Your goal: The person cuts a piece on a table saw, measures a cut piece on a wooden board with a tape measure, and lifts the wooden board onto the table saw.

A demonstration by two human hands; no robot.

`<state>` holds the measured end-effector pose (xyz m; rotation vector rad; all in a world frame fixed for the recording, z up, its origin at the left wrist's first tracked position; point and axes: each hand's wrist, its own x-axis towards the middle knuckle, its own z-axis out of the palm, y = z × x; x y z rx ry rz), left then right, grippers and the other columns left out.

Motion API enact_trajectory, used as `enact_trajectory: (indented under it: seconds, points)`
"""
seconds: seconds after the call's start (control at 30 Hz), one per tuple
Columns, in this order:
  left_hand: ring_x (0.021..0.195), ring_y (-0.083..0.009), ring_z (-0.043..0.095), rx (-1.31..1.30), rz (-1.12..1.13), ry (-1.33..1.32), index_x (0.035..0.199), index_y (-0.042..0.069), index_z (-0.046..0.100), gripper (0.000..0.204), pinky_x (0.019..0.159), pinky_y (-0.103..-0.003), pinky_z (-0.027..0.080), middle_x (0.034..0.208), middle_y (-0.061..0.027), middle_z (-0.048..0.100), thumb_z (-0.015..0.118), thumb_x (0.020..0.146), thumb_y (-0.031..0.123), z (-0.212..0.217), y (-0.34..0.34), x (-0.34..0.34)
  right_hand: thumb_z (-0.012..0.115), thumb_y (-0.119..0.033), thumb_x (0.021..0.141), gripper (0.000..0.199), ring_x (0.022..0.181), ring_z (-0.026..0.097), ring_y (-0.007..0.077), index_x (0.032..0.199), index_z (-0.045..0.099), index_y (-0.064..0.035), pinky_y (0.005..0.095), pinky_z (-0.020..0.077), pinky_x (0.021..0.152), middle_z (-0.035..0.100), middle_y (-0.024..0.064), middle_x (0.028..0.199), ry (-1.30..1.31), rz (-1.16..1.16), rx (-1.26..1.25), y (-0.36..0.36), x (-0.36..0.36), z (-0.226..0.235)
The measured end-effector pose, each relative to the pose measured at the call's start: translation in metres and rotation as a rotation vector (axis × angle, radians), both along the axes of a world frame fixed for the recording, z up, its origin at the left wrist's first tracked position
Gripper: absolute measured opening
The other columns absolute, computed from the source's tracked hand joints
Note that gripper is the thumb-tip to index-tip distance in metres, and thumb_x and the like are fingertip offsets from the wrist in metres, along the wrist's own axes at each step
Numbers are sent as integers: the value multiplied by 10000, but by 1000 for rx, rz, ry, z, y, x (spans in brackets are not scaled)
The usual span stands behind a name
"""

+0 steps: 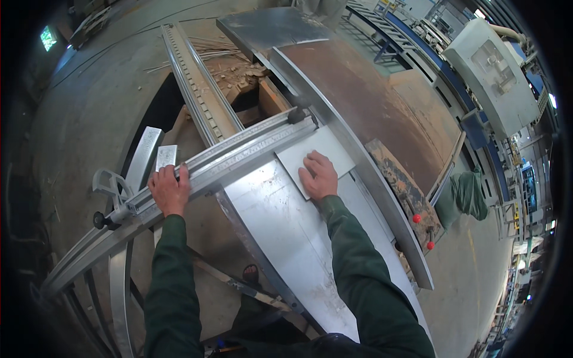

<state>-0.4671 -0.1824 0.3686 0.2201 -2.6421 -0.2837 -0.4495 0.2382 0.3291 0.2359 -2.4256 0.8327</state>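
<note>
My left hand wraps its fingers over the top of a long aluminium crosscut fence, which runs slantwise across a sliding table saw. A small white rectangular panel lies flat on the saw's metal table, close against the far end of that fence. On the panel rests my right hand, fingers bent together and thumb beside them, holding it down. The hand hides part of the panel's surface. Just right of the panel stands a long upright metal rip fence.
Two red knobs sit on levers at the saw's right side. A brown worktop extends beyond the rip fence. Offcuts and dust lie past the crosscut fence, beside a long slide rail. A pale overhead guard hangs at right.
</note>
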Motion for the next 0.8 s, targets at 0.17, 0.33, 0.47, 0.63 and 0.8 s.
enact_trajectory:
  seconds: [0.17, 0.33, 0.47, 0.63, 0.8]
  points:
    - [1031, -314, 628, 18, 25, 19, 958, 74, 735, 388, 1027, -474, 425, 999, -118, 720, 608, 996, 439, -3, 6, -1, 769, -175, 843, 214, 1227, 656, 356, 1023, 747, -61, 444, 518, 1049, 725, 117, 1207, -14, -9, 6, 4, -4, -7]
    - [1025, -314, 635, 8, 35, 31, 966, 74, 737, 403, 1028, -478, 421, 993, -116, 718, 599, 1003, 450, -3, 5, -7, 741, -120, 865, 148, 1207, 676, 370, 982, 749, -30, 448, 524, 1052, 754, 150, 1156, 22, -10, -43, 2, -12, -10]
    - [1022, -305, 631, 8, 35, 41, 974, 72, 735, 405, 1018, -475, 424, 992, -112, 716, 599, 1005, 452, -6, 2, -6, 737, -114, 863, 151, 1205, 677, 373, 987, 751, -30, 444, 524, 1050, 754, 152, 1158, 33, 13, -45, 0, -16, -11]
    - [1042, -305, 628, 31, 61, 16, 1012, 73, 743, 419, 1060, -480, 414, 1029, -118, 714, 596, 1006, 466, -7, 7, -8, 740, -132, 844, 142, 1214, 672, 371, 957, 737, -45, 445, 520, 1034, 752, 128, 1147, 45, 19, -44, 3, -20, -16]
    - [1067, -300, 624, 47, 76, 12, 1027, 78, 747, 435, 1084, -487, 405, 1049, -99, 721, 592, 1002, 484, -12, 5, -10, 732, -144, 857, 151, 1221, 671, 368, 971, 742, -45, 439, 522, 1041, 755, 138, 1165, 25, 34, -26, 2, -26, -17]
